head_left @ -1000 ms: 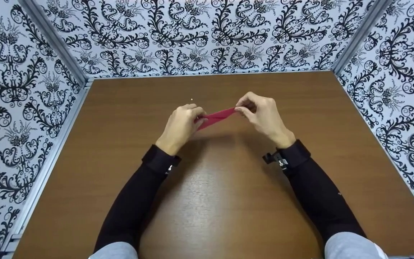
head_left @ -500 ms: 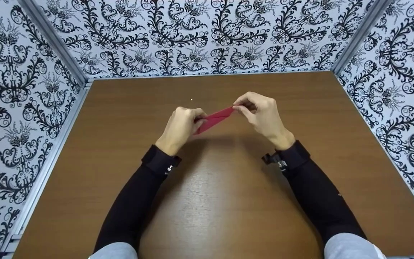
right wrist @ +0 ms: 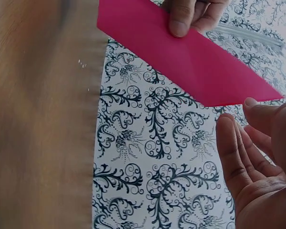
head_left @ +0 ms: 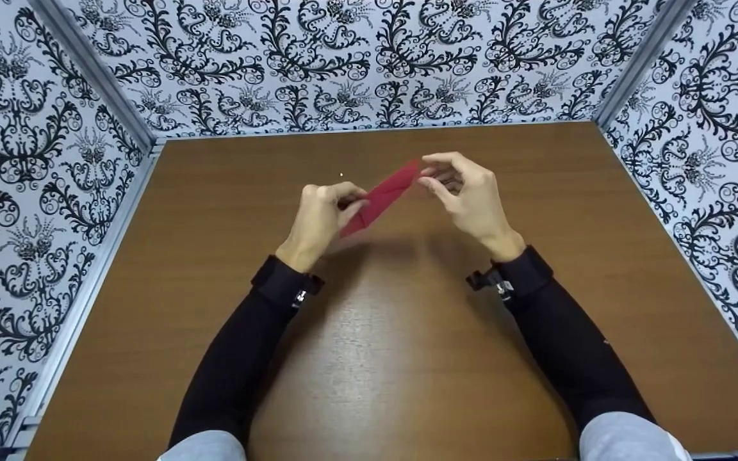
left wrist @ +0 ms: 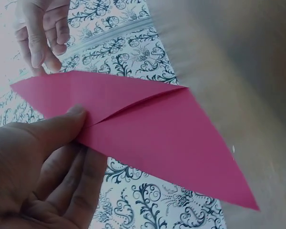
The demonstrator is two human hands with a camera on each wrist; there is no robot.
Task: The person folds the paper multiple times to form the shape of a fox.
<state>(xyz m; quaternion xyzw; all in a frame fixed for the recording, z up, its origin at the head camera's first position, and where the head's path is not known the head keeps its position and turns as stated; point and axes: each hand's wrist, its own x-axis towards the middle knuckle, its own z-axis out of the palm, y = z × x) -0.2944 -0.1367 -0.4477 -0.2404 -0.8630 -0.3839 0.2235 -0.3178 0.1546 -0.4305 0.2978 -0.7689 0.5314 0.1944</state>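
Observation:
A folded sheet of red-pink paper (head_left: pixel 385 195) is held up above the table, slanting from lower left to upper right in the head view. My left hand (head_left: pixel 321 218) pinches it near the middle of one long edge. In the left wrist view the left thumb lies flat on the paper (left wrist: pixel 157 129), beside a fold that gapes a little, and both ends taper to points. My right hand (head_left: pixel 471 195) is at the upper right end, thumb and fingers apart. The right wrist view has the right thumb tip right at the paper's edge (right wrist: pixel 219 86).
The brown wooden table (head_left: pixel 369 358) lies below both hands. White walls with black scroll patterns (head_left: pixel 369 64) stand behind and at both sides, joined by grey metal corner posts (head_left: pixel 97 70). A tiny pale speck (head_left: pixel 341 174) shows beyond the left hand.
The paper has tilted more steeply, its right end rising. My right thumb and fingers have come off that end and spread, the hand lifting slightly. My left hand keeps its pinch.

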